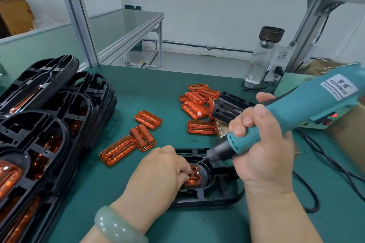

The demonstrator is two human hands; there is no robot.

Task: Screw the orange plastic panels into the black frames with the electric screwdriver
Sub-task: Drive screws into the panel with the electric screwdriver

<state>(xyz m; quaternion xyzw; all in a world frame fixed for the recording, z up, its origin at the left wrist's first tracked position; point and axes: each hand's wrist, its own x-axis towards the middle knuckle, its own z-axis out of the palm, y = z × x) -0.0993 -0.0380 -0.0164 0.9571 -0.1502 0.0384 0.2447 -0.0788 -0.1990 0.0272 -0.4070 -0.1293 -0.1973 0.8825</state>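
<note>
A black frame (pixel 221 193) lies flat on the green mat near the front edge. An orange panel (pixel 194 176) sits in its middle opening, mostly hidden by my left hand (pixel 160 171), whose curled fingers pinch it down. A small screw head shows on the panel. My right hand (pixel 260 142) grips the teal electric screwdriver (pixel 296 112), tilted down to the left. Its bit tip hovers at the frame's inner rim, just above the panel.
Stacks of black frames with orange panels (pixel 45 124) fill the left side. Loose orange panels (pixel 138 138) lie mid-table, with a pile (pixel 197 100) further back beside a black tray (pixel 229 108). A glass bottle (pixel 262 57) stands at the back right. Black cables (pixel 316 163) run along the right.
</note>
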